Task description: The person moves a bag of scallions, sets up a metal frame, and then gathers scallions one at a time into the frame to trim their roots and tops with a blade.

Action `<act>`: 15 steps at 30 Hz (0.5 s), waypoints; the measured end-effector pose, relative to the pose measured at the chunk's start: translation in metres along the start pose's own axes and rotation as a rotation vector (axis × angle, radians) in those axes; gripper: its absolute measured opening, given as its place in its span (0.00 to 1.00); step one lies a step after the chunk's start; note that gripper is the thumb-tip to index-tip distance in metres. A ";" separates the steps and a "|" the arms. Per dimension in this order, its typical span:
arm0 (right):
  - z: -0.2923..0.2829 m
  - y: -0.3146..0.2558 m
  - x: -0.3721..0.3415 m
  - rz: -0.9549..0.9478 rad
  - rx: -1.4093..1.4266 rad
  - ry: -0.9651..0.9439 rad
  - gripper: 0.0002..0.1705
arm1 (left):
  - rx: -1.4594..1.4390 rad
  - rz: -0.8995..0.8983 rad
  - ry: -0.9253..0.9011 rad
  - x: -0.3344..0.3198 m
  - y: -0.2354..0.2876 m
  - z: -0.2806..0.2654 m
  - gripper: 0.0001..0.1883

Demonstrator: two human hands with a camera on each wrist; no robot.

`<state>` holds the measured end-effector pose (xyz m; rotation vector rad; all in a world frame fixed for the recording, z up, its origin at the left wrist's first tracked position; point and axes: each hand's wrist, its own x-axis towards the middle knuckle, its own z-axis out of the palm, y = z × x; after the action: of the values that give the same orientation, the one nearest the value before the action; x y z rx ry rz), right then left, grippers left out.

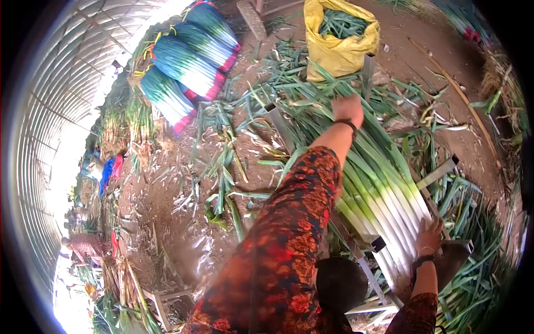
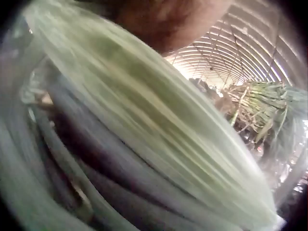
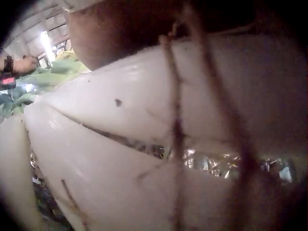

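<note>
A thick row of long green onions [image 1: 384, 192] lies across a metal rack [image 1: 439, 172], white stalks toward me and leaves pointing away. My left hand [image 1: 347, 109] grips the onions' green leaves near their far part, its fingertips hidden from the head view. On the white root ends at the near right, my right hand [image 1: 429, 238] rests with its fingers spread along the stalks. A pale green leaf base [image 2: 159, 120] fills the left wrist view, blurred. White stalks [image 3: 115, 96] with thin brown roots [image 3: 176, 110] lie close up in the right wrist view.
Beyond the rack stands a yellow sack [image 1: 334, 55] of leaves. Tied onion bundles [image 1: 183, 61] lie at the upper left. Loose leaves [image 1: 225, 183] litter the dirt floor, and more onions [image 1: 473, 267] are heaped on the right. A person [image 1: 86, 247] bends over at the far left.
</note>
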<state>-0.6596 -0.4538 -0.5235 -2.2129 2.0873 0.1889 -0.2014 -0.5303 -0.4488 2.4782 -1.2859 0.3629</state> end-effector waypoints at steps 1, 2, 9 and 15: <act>-0.002 -0.003 0.003 0.013 -0.007 -0.004 0.40 | 0.044 0.112 0.065 0.007 -0.008 -0.029 0.11; -0.003 -0.006 0.001 0.029 -0.021 -0.013 0.40 | 0.117 0.188 0.122 0.018 -0.011 -0.037 0.11; 0.003 -0.004 0.001 0.029 -0.087 -0.004 0.40 | -0.029 0.555 -0.482 -0.018 0.053 -0.002 0.19; -0.026 -0.020 -0.006 0.075 -0.069 -0.097 0.40 | 0.126 0.331 -0.640 -0.047 0.030 0.038 0.26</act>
<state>-0.6389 -0.4504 -0.4967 -2.1185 2.1442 0.3716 -0.2496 -0.5274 -0.4959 2.5801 -1.9801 -0.3242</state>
